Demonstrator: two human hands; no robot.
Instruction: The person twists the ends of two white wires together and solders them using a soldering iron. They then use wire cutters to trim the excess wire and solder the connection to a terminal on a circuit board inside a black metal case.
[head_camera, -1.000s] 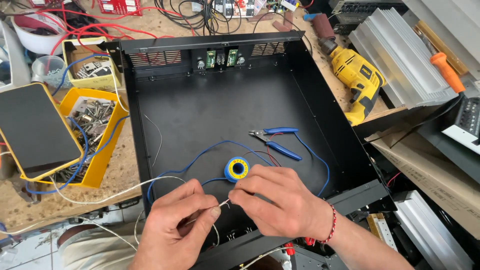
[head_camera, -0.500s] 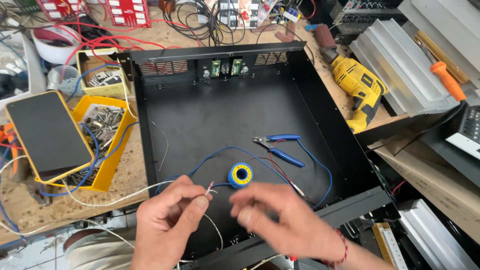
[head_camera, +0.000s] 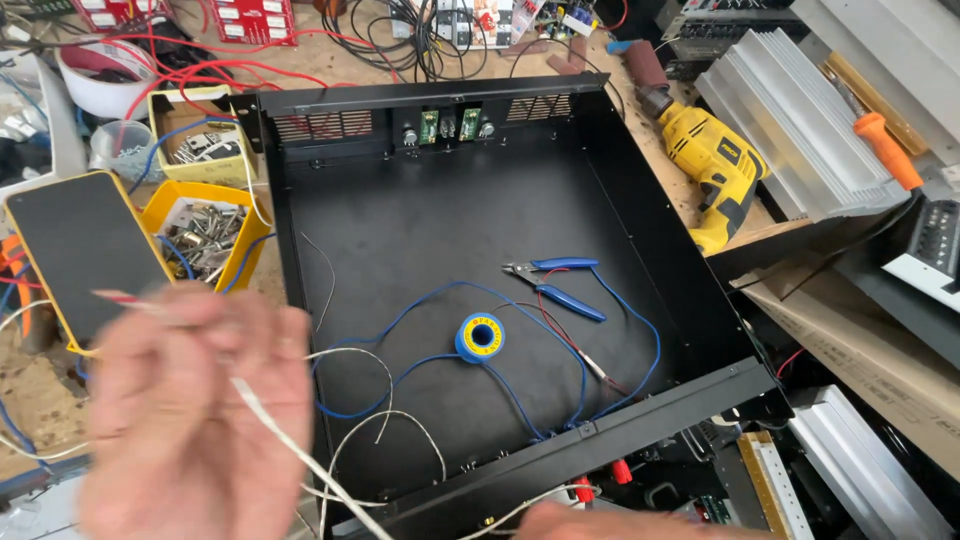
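My left hand (head_camera: 190, 420) is raised close to the camera at the lower left, blurred by motion. It grips a thin white wire (head_camera: 300, 455) that trails down to the right across the front of the open black metal chassis (head_camera: 420, 220). Only a sliver of my right hand (head_camera: 620, 524) shows at the bottom edge, below the chassis front rail, and its fingers are hidden. Inside the chassis lie a blue and yellow solder spool (head_camera: 480, 338), blue-handled cutters (head_camera: 560, 283) and a looping blue wire (head_camera: 420, 300).
Left of the chassis are a dark phone in a yellow case (head_camera: 80, 250) and a yellow bin of metal screws (head_camera: 205, 225). A yellow drill (head_camera: 710, 165) and finned aluminium heat sinks (head_camera: 800, 110) lie to the right. Tangled red and black cables cover the back of the bench.
My left hand has lifted up and leftward toward the camera, pulling the white wire with it. My right hand has dropped back to the bottom edge, away from the wire end.
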